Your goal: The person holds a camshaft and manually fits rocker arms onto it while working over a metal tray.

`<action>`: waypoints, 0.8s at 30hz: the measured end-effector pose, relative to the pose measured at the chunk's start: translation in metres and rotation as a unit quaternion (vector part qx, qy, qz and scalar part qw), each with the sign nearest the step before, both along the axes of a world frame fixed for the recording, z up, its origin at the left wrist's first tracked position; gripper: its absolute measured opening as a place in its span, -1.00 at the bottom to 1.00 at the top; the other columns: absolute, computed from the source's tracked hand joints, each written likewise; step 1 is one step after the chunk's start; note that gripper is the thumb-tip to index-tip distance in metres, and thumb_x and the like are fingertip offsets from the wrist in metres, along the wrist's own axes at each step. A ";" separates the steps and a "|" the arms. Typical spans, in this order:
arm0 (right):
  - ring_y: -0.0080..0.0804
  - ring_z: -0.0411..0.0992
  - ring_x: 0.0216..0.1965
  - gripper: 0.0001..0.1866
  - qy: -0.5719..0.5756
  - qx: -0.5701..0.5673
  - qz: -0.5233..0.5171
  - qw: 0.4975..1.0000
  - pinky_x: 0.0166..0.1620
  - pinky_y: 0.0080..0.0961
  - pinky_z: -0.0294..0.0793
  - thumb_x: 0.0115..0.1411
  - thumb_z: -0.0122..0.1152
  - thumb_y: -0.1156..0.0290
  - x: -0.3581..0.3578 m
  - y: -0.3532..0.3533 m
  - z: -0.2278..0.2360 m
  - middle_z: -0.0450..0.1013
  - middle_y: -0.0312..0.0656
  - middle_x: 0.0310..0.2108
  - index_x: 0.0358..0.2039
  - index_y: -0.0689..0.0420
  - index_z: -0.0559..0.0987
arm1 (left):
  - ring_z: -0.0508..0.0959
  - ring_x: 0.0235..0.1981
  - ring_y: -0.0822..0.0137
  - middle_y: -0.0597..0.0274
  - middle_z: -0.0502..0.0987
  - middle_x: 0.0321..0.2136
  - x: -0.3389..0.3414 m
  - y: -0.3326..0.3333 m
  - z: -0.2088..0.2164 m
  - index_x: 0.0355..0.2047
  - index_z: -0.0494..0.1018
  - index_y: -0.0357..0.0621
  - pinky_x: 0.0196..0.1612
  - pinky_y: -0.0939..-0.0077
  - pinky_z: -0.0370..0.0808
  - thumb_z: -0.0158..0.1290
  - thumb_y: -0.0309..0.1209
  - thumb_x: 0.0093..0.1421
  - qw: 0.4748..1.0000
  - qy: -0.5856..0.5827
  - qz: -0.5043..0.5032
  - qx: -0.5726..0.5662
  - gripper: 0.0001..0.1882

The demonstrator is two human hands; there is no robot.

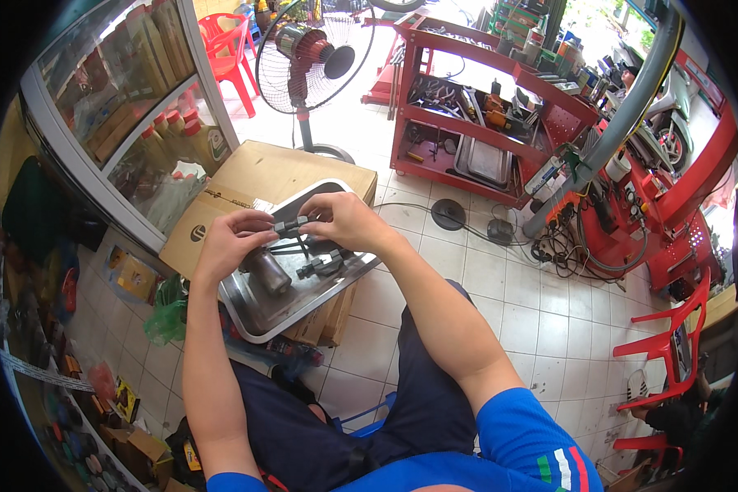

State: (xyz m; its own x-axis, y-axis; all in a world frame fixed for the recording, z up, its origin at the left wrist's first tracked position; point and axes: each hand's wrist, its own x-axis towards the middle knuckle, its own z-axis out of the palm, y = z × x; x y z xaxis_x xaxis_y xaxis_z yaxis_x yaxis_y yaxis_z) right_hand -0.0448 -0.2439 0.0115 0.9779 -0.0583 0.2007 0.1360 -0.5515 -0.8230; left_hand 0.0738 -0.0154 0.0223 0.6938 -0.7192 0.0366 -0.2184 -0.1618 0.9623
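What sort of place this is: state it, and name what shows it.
Probably a motorbike repair shop: a red tool cart stands ahead, a motorbike is parked at the upper right, and metal parts lie in a tray.

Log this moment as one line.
left hand: gripping dark metal fitting | right hand: same fitting | below: metal tray holding metal cylinder

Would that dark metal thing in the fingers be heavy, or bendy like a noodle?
The dark metal piece is probably heavy for its size, because it looks like chunky metal. It's likely stiff, not bendy: it looks straight between the left hand and right hand. If dropped, the tray's raised rim might stop it sliding off.
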 end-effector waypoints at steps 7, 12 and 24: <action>-0.37 0.59 -0.27 -0.69 -0.005 -0.006 0.002 1.000 -0.13 -0.43 0.56 0.17 0.42 0.35 -0.001 0.002 0.003 0.64 -0.09 -0.31 -0.11 0.22 0.64 | 0.66 -0.20 0.40 0.13 0.69 -0.27 -0.004 -0.002 0.003 -0.11 0.60 -0.33 -0.05 0.53 0.58 0.35 -0.62 0.03 0.998 -0.068 0.014 0.004 -0.64; -0.39 0.59 -0.27 -0.69 -0.011 -0.001 -0.002 1.000 -0.14 -0.44 0.56 0.18 0.42 0.36 -0.001 0.000 0.000 0.64 -0.10 -0.32 -0.11 0.22 0.64 | 0.65 -0.20 0.40 0.16 0.69 -0.28 -0.012 -0.005 0.010 -0.12 0.60 -0.30 -0.06 0.51 0.57 0.36 -0.61 0.00 0.990 -0.136 0.025 0.028 -0.62; -0.35 0.61 -0.22 -0.68 -0.004 0.003 0.002 1.000 -0.10 -0.42 0.57 0.17 0.43 0.35 0.000 0.000 0.000 0.64 -0.06 -0.28 -0.12 0.24 0.64 | 0.65 -0.10 0.35 0.13 0.68 -0.19 -0.007 -0.003 0.007 -0.10 0.59 -0.28 0.08 0.43 0.55 0.35 -0.58 0.05 0.998 -0.057 0.015 0.031 -0.63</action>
